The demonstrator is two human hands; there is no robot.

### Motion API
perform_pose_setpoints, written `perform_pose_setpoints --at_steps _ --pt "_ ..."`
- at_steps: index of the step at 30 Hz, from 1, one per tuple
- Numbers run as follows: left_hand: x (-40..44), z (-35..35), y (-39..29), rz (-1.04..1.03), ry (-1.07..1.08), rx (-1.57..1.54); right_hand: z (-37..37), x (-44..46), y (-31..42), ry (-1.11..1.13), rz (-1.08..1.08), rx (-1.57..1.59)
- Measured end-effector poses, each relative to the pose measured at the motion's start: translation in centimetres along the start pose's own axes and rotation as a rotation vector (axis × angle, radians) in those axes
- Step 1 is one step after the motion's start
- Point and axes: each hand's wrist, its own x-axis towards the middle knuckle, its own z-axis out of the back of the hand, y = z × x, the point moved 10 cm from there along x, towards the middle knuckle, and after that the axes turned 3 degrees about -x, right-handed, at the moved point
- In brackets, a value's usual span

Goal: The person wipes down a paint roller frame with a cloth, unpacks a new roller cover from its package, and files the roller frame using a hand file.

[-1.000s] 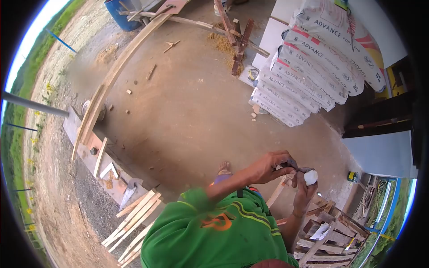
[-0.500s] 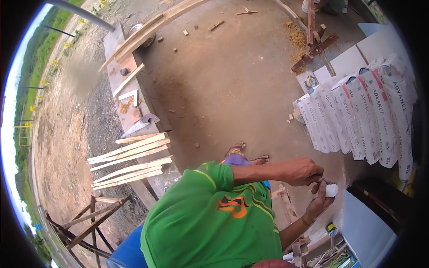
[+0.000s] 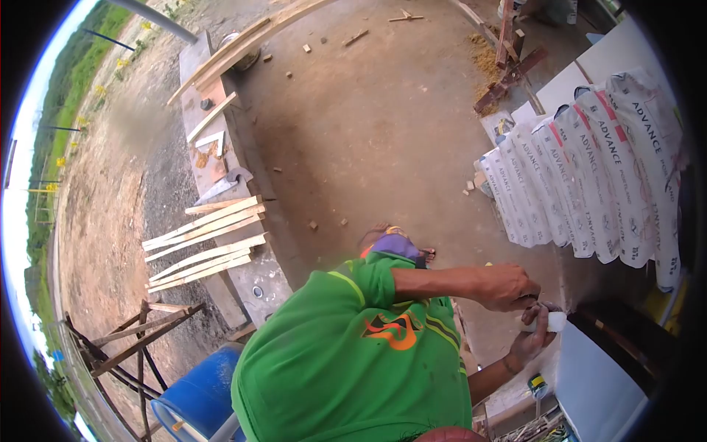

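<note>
The right hand (image 3: 532, 337) grips a white thing (image 3: 557, 322) at four o'clock. The left hand (image 3: 508, 287) curls at the right hand's eleven o'clock; I can't tell if it holds anything. White bags (image 3: 585, 184) lie at three o'clock.

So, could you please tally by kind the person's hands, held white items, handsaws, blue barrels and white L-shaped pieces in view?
Hands: 2
White held item: 1
Handsaw: 1
Blue barrel: 1
White L-shaped piece: 1
Total: 6

Wooden strips (image 3: 206, 221) lie left of the stacked bags (image 3: 589, 177).
</note>
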Motion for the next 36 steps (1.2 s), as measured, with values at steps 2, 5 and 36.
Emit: perform_pose_setpoints --at_steps 2,5,36 --pt "0.5 -1.5 0.0 -0.012 -0.004 0.052 1.5 0.1 -0.1 -0.014 -0.032 0.062" --pt "0.9 -2.4 1.2 0.050 -0.004 -0.249 6.1 0.8 -1.4 -0.099 -0.045 0.165" --pt "5.5 -5.8 5.6 0.377 -0.021 -0.364 9.7 0.3 -3.6 -0.170 -0.057 0.051"
